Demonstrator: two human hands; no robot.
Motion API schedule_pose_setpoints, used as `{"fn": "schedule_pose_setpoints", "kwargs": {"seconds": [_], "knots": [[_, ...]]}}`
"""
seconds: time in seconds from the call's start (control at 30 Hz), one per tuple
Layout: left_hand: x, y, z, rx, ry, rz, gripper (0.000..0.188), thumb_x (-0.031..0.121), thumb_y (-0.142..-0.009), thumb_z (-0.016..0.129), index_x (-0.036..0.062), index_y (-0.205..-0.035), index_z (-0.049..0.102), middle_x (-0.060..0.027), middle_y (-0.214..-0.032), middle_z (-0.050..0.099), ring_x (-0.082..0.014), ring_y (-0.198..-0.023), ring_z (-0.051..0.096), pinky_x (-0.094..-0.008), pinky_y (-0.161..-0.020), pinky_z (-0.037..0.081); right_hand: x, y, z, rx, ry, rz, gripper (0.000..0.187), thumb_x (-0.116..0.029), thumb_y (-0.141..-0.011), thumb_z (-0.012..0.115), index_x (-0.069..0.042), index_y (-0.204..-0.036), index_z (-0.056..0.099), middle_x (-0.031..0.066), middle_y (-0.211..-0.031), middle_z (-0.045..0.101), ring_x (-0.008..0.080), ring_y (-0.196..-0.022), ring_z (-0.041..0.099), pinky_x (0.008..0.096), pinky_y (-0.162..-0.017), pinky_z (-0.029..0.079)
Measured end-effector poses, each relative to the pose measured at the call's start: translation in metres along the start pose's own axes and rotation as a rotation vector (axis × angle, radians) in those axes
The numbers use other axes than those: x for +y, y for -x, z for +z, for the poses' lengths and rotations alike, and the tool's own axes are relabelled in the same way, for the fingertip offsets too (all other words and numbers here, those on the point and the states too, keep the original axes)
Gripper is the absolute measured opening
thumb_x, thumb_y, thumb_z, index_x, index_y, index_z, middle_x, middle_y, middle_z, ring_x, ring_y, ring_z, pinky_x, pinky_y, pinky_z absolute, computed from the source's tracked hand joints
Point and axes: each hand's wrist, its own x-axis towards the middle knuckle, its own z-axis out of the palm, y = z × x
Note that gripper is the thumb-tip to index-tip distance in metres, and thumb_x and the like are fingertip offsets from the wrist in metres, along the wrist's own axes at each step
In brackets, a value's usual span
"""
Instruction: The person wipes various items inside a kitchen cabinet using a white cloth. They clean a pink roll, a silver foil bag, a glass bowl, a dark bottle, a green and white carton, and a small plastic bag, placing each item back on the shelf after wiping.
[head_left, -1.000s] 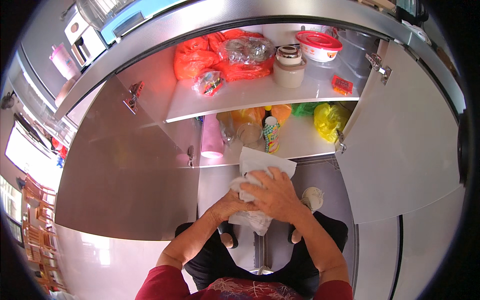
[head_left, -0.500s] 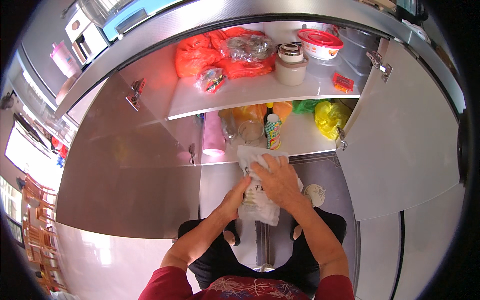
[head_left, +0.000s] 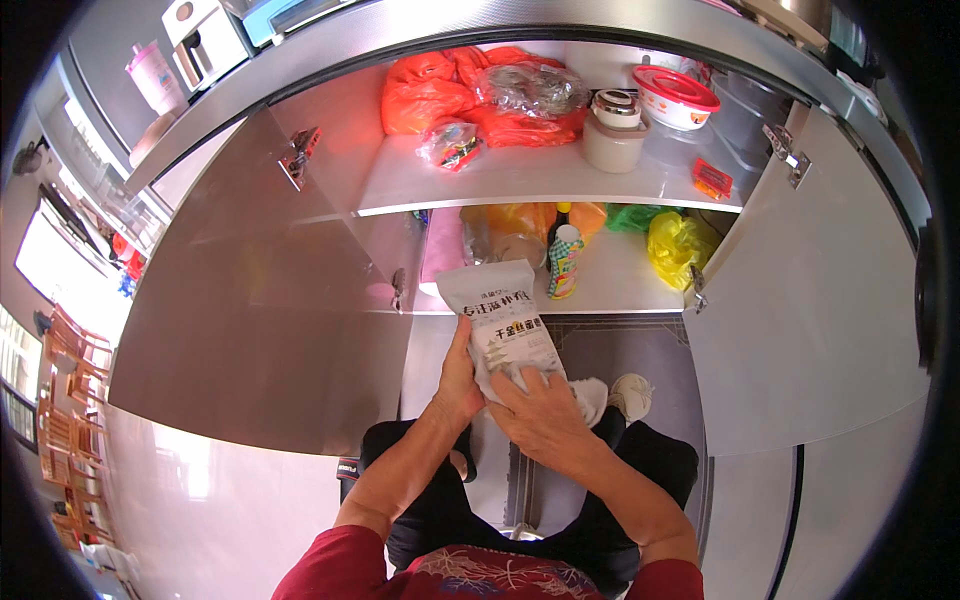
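Note:
A white printed package [head_left: 505, 325] is held tilted in front of the open cabinet, its top end reaching the lower shelf's front edge. My left hand [head_left: 460, 380] grips its left side, thumb along the edge. My right hand [head_left: 540, 415] presses on the lower front of the package with curled fingers. A bunched white cloth [head_left: 592, 400] sticks out from under that hand on its right side. Behind the package, on the lower shelf, are a patterned canister [head_left: 565, 262], a pink roll [head_left: 441, 245] and a yellow plastic bag [head_left: 680, 247].
Cabinet doors stand open at left [head_left: 260, 320] and right [head_left: 810, 300]. Red bags [head_left: 430, 95], a beige container [head_left: 613, 145] and a red-lidded tub [head_left: 675, 98] occupy the upper shelf [head_left: 500, 190]. The countertop edge [head_left: 440, 40] runs overhead. A pale shoe-like thing [head_left: 632, 395] is beside my right knee.
My right hand has slid from the package's upper part to its lower part, uncovering the printed front. The package has tilted and shifted slightly up. The whole view has shifted a little.

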Motion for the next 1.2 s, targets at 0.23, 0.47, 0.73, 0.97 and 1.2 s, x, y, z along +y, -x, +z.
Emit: {"fn": "schedule_pose_setpoints", "kwargs": {"seconds": [0.23,0.47,0.73,0.97,1.2], "knots": [[-0.001,0.005,-0.001,-0.140,0.023,-0.071,0.066,0.060,-0.088,0.032,0.0109,-0.132,0.038,-0.0077,-0.130,0.046,-0.0260,-0.119,0.043,-0.0417,-0.102,0.032,0.030,0.002,-0.018,0.356,-0.362,0.094,0.034,-0.015,-0.068,0.059,-0.011,-0.102,0.062,0.0087,-0.108,0.050,0.0286,-0.088,0.049,0.0390,-0.071,0.046],[-0.021,0.008,0.006,-0.081,-0.001,-0.110,0.060,0.056,-0.090,0.034,0.0124,-0.132,0.039,-0.0061,-0.129,0.047,-0.0239,-0.117,0.045,-0.0388,-0.101,0.034,0.011,-0.024,0.013,0.319,0.091,0.168,0.025,-0.013,-0.067,0.059,-0.008,-0.092,0.063,0.0095,-0.109,0.050,0.0273,-0.091,0.047,0.0380,-0.062,0.039],[-0.013,-0.004,-0.010,0.004,0.075,-0.048,0.062,0.055,-0.090,0.036,0.0073,-0.130,0.039,-0.0108,-0.125,0.049,-0.0264,-0.113,0.049,-0.0412,-0.096,0.039,-0.013,-0.001,-0.007,0.084,0.036,0.108,0.015,-0.013,-0.067,0.059,-0.006,-0.080,0.062,0.0087,-0.105,0.051,0.0249,-0.086,0.047,0.0356,-0.059,0.038],[-0.003,0.006,0.006,0.056,-0.151,0.069,0.047,0.033,-0.089,0.050,0.0039,-0.125,0.043,-0.0114,-0.121,0.053,-0.0244,-0.108,0.053,-0.0409,-0.091,0.044,0.030,0.020,-0.034,-0.193,-0.788,-0.031,0.029,-0.010,-0.070,0.057,-0.010,-0.099,0.063,0.0118,-0.108,0.050,0.0326,-0.092,0.049,0.0403,-0.075,0.045],[-0.023,0.002,-0.004,0.061,-0.182,0.111,0.040,0.002,-0.079,0.058,0.0036,-0.118,0.051,-0.0083,-0.108,0.060,-0.0203,-0.098,0.059,-0.0344,-0.084,0.050,0.025,-0.012,0.003,0.488,-0.008,0.232,0.035,-0.011,-0.070,0.059,-0.010,-0.106,0.060,0.0148,-0.113,0.049,0.0357,-0.095,0.047,0.0415,-0.077,0.044]]}}
